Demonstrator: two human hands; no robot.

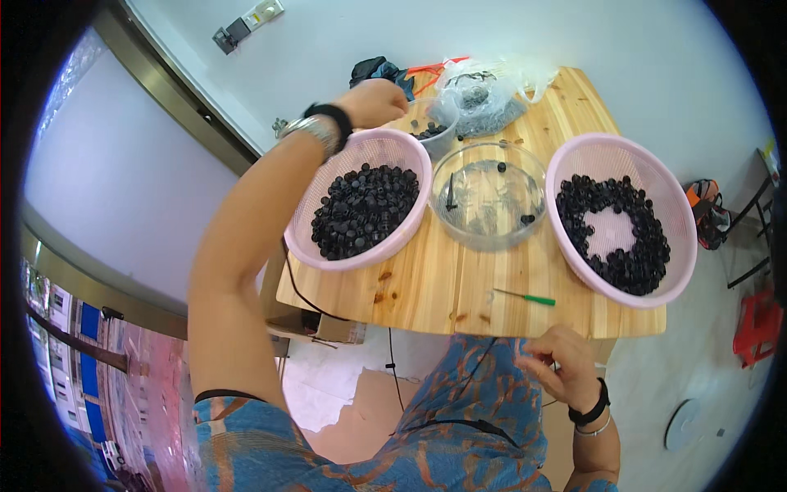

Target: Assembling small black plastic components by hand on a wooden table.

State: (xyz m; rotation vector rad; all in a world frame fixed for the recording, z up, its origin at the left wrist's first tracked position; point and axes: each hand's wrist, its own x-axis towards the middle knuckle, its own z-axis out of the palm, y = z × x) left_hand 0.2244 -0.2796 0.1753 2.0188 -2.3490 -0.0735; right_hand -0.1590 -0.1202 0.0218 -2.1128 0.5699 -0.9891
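My left hand (375, 103) reaches past the far rim of the left pink basket (418, 176), beside a small clear tub (443, 145) holding some black pieces. Its fingers are curled closed, and anything inside them is hidden. Small round black caps (365, 211) heap up in that basket. Just off the table's front edge, my right hand (566, 367) has its thumb and fingers drawn together; whatever they pinch is too small to make out. Between the baskets stands a round clear container (484, 240) with a few black pieces in it. A green-handled screwdriver (539, 301) lies near the front edge.
On the right, another pink basket (684, 238) holds black caps around a bare middle. Clear plastic bags (484, 102) and a dark cloth-like bundle (379, 72) lie at the table's back. A black cable (307, 299) hangs off the left edge. A red stool (754, 328) stands right.
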